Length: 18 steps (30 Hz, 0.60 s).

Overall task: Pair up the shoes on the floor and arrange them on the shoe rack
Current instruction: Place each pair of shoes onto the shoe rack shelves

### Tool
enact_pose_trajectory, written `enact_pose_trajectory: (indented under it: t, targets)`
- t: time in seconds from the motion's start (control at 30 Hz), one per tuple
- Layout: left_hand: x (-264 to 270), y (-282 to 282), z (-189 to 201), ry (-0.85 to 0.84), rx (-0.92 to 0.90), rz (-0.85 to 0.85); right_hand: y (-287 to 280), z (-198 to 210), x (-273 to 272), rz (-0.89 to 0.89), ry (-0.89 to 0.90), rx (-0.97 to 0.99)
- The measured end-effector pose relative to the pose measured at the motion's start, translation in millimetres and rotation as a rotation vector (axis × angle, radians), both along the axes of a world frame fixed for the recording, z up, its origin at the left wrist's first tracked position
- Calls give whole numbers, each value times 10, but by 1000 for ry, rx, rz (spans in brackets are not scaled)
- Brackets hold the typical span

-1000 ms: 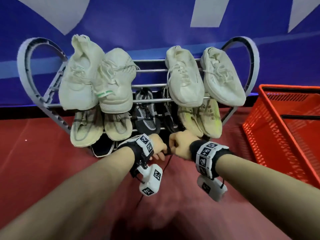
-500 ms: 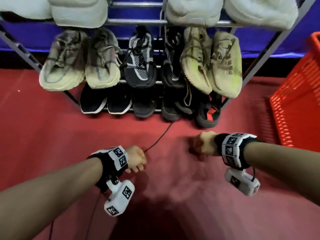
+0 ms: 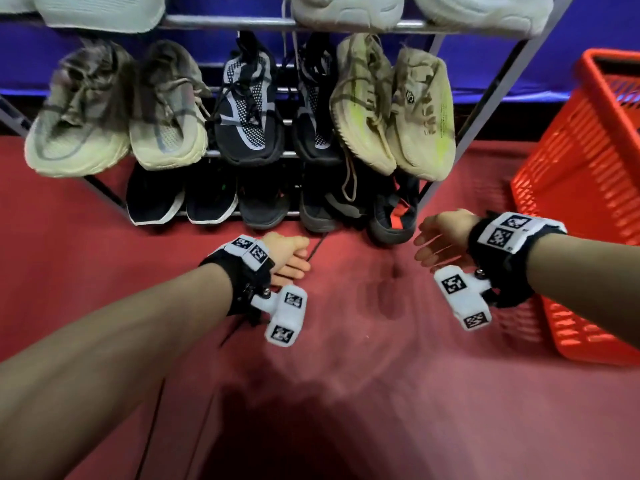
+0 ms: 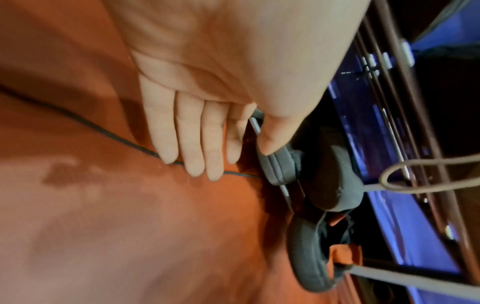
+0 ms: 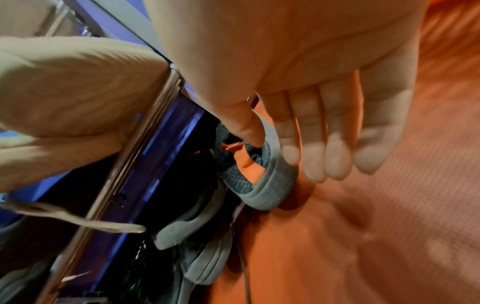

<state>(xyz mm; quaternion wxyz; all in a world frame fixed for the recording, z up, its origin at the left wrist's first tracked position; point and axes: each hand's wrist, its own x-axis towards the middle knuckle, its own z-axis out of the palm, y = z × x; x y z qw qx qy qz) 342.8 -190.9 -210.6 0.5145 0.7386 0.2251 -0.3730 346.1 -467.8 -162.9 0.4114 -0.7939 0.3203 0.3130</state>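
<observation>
The shoe rack [image 3: 287, 24] holds paired shoes on three tiers. Cream shoes fill the top. The middle tier carries an olive pair [image 3: 79, 133], a black-and-white knit pair [image 3: 247, 109] and a tan pair with yellow-green streaks [image 3: 422, 119]. Along the bottom stand black shoes with white soles [image 3: 154, 199], dark shoes [image 3: 318, 209] and a black shoe with red lining [image 3: 394, 216] [image 5: 259, 185]. My left hand [image 3: 291, 258] [image 4: 207, 144] hovers over the floor in front of the bottom tier, fingers straight, holding nothing. My right hand [image 3: 434, 237] [image 5: 311, 144] is empty and spread beside the red-lined shoe.
An orange-red plastic basket [image 3: 588, 202] stands on the floor right of the rack, close to my right forearm. A thin dark cable [image 3: 317, 247] runs across the red floor [image 3: 381, 375] under my left fingertips. A blue wall is behind the rack.
Both hands were curled together at the bottom tier a second ago. They have drawn back, moved apart and opened. The view has dropped toward the lower tiers.
</observation>
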Motion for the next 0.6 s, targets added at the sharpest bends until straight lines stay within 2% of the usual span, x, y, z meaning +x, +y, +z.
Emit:
enact_pose_trajectory:
  t: [0.23,0.33,0.43,0.6]
  targets:
    - [429,-363,-203,50,-263,246,344,-76,258,-199,-22,331]
    - [523,-407,-235,3,-284,337,621,-166,341,-260,-19,515]
    - [450,-379,-235,-48,-294,327,907,-259,390,-319,-25,639]
    - [204,-153,-284,-15,-364,331,1078,-293,228,-364,-2,694]
